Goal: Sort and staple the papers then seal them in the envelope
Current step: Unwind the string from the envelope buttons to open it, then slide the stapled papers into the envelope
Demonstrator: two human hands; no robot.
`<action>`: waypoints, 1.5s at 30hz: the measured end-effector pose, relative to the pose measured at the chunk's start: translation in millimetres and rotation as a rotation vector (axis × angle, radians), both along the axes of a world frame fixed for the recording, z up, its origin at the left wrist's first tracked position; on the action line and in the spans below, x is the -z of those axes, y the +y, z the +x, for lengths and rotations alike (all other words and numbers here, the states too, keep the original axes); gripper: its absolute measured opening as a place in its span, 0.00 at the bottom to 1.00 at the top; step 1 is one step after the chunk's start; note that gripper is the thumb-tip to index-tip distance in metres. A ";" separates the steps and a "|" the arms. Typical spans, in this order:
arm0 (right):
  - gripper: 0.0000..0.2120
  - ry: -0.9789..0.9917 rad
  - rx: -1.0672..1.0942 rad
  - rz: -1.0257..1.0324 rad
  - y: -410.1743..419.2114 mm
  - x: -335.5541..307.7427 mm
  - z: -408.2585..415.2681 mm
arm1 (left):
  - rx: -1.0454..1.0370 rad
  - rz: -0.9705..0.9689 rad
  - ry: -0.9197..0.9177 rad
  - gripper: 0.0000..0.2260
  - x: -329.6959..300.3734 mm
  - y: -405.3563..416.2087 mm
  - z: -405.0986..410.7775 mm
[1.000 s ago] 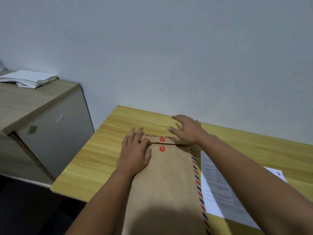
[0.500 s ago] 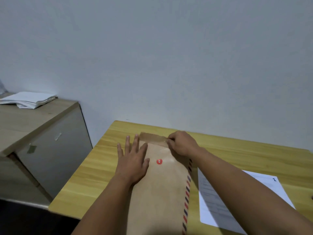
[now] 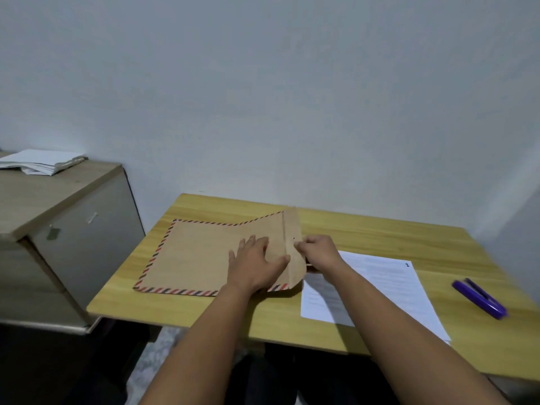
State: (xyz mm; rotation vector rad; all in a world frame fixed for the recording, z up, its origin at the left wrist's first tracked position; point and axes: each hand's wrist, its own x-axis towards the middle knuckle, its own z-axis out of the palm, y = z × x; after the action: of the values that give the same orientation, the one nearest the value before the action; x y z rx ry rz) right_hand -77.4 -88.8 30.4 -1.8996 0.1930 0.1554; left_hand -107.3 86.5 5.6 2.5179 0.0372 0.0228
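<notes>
Step in hand: opening the flap (image 3: 293, 247) of the envelope (image 3: 204, 258), judged as preparation for sliding the papers (image 3: 377, 290) in; nothing shows staples in them yet.
Envelope: brown, striped border, lying flat on the table (image 3: 365, 238) with its mouth end toward 3 o'clock; the far right corner lifts off the wood.
Left hand (image 3: 254, 266): fingers straight and spread, palm flat on the envelope body just at 9 o'clock of the flap crease, pinning it.
Right hand (image 3: 320, 252): fingers curled, fingertips pinching the flap edge at 3 o'clock of the crease and raising it.
Papers: a white printed sheet or stack, at 3 to 4 o'clock of the envelope, partly under the right forearm; the flap's lower corner overlaps its near-left edge.
Stapler (image 3: 479, 298): purple, at 3 o'clock, well apart from both hands, untouched.
Doing it well: keep the flat hand close to the crease so the body does not slide; fold the flap fully back along the crease, not across it.
Risk: a one-corner pull may tear or twist the flap.
Elsewhere: a cabinet (image 3: 58, 206) at 9 o'clock carries other loose paper (image 3: 41, 162).
</notes>
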 end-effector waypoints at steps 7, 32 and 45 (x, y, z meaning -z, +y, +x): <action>0.12 0.016 0.013 0.123 -14.4 24.7 -45.9 | 0.048 -0.109 0.034 0.40 10.7 -26.0 -30.0; 0.25 -0.159 -0.009 -0.201 -27.0 35.3 -36.0 | 0.108 0.062 -0.196 0.23 18.1 -22.7 -14.6; 0.61 0.537 0.191 -0.896 -204.9 3.6 -17.1 | 0.012 0.121 -0.264 0.25 31.8 -14.7 5.8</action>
State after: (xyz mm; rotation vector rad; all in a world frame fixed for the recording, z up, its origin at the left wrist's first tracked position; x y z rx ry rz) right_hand -94.5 -293.7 26.8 -2.6681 0.9292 0.5135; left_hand -101.5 71.8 -26.2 2.6138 -0.0885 0.3613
